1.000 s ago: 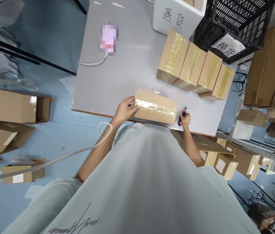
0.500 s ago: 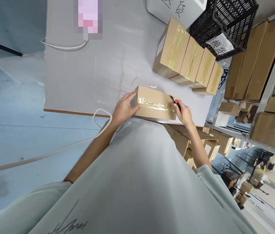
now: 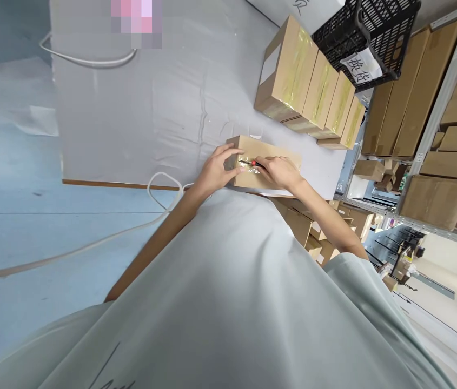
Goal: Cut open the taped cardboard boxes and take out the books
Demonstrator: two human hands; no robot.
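A small cardboard box [image 3: 264, 147] lies on the table by its front edge, with a strip of clear tape along its top. My left hand [image 3: 218, 172] grips the box's left end, thumb on the near side of the tape and fingers at the far corner. Held in my right hand [image 3: 280, 170] is a black and red box cutter [image 3: 254, 163], its tip pointing left at the tape near the box's left end. The right-hand fingers are wrapped over its handle and hide most of it.
Several taped cardboard boxes [image 3: 293, 75] stand in a row at the back right, beside a black plastic crate [image 3: 368, 46]. A white cable [image 3: 163, 175] loops over the table's front edge. Shelves with cartons [image 3: 435, 200] rise at right.
My right hand has moved left along the box with the box cutter, from its right end towards the left end. My left hand still holds the left end. The view has shifted slightly.
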